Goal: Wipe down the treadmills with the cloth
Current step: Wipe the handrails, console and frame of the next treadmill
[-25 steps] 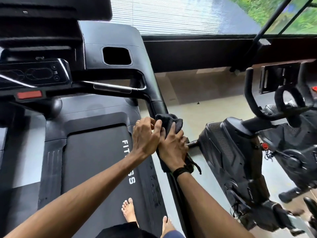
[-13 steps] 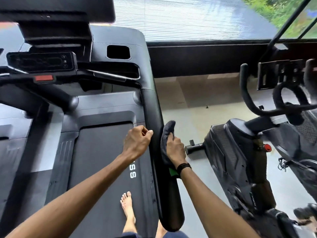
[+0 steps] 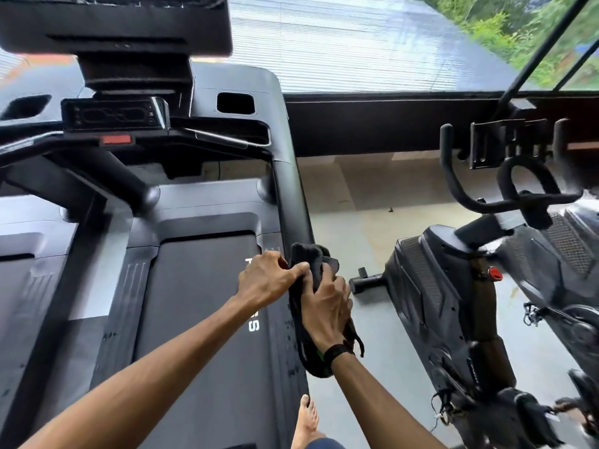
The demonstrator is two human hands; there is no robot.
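A black treadmill fills the left and centre of the view, its right handrail running toward me. A dark cloth is wrapped over the near part of that handrail. My right hand presses on the cloth from the right side and grips it. My left hand pinches the cloth's left edge with thumb and fingers, just above the belt. The rail's near end is hidden under the cloth and hands.
An exercise bike with curved handlebars stands close on the right, across a narrow strip of grey floor. The treadmill console and screen rise ahead. A window is behind. My bare foot shows below.
My left hand, apart from the cloth half a second ago, has closed onto the cloth's left edge. The right hand stays on the cloth at the handrail's near end. The view has shifted.
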